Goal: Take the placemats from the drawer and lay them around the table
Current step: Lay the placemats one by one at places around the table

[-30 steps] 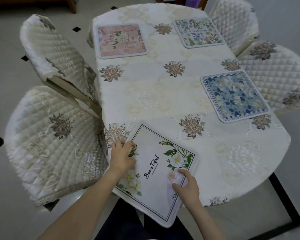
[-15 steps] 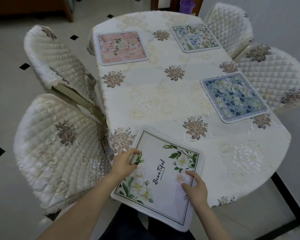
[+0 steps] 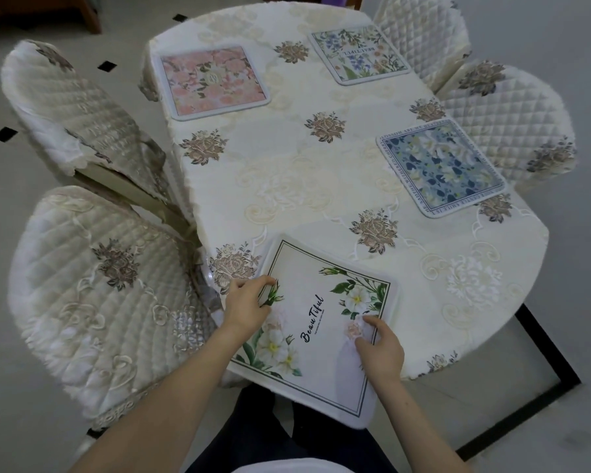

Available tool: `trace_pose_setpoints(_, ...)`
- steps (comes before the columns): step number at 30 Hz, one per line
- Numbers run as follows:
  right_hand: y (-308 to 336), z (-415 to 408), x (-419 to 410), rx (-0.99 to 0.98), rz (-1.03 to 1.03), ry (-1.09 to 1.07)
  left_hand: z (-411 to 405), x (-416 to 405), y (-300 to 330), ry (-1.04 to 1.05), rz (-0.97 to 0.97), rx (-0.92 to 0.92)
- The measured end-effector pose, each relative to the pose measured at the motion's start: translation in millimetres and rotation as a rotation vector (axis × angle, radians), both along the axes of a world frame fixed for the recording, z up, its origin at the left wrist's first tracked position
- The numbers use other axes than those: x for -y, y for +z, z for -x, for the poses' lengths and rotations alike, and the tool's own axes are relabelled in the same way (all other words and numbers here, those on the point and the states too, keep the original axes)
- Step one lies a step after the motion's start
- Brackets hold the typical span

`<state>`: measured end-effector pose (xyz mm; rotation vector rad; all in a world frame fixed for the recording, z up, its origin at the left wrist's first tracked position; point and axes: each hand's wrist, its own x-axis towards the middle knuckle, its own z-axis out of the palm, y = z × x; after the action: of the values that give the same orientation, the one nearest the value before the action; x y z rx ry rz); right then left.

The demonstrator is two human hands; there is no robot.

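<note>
Tablecloth [image 3: 297, 186], cream with brown rose motifs, covers the long table in front of you, and four quilted chairs [image 3: 93, 295] stand around it, two on your left and two on your right. Three placemats already lie flat on the cloth: a pink floral one [image 3: 215, 81] at the far left, a pale one with blue flowers [image 3: 359, 54] at the far right, and a dark blue floral one [image 3: 440, 165] at the near right. The fourth, a white placemat [image 3: 318, 322] with green leaves and the word "Beautiful", sits askew at the near left; its near corner hangs past the table edge over your legs. Your left hand [image 3: 246, 302] pinches this mat's left edge, fingers curled over the top. Your right hand [image 3: 379, 349] grips its right edge, with your thumb [image 3: 372, 320] on the printed face.
</note>
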<state>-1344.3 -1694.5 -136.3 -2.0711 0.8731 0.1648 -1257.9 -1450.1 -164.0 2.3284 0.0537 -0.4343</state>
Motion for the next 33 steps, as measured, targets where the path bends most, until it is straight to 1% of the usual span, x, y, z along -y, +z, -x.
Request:
trace_pose_setpoints(4,1,-3,10,-0.009,-0.084,-0.012,-10,-3,7,-0.071,0.055,-0.034)
trace_pose_setpoints(7,0,-4,15,0.015,-0.132,-0.058,-17,-4,10,-0.008,0.182,-0.108)
trace_pose_setpoints(11,2,-12,27,0.047,-0.131,-0.054,-11,3,7,0.048,0.212,-0.091)
trace_pose_setpoints(14,5,-21,44,0.076,-0.108,-0.012,-3,17,10,0.121,0.279,-0.091)
trace_pose_setpoints(21,14,-60,103,0.089,-0.033,0.137,15,72,14,0.329,0.421,-0.111)
trace_pose_setpoints(26,17,-90,148,0.079,0.017,0.268,28,124,18,0.474,0.485,-0.111)
trace_pose_setpoints(29,21,-102,176,0.067,0.034,0.335,30,156,18,0.498,0.487,-0.100)
trace_pose_setpoints(33,23,-113,219,0.043,0.051,0.369,32,202,17,0.483,0.512,-0.107)
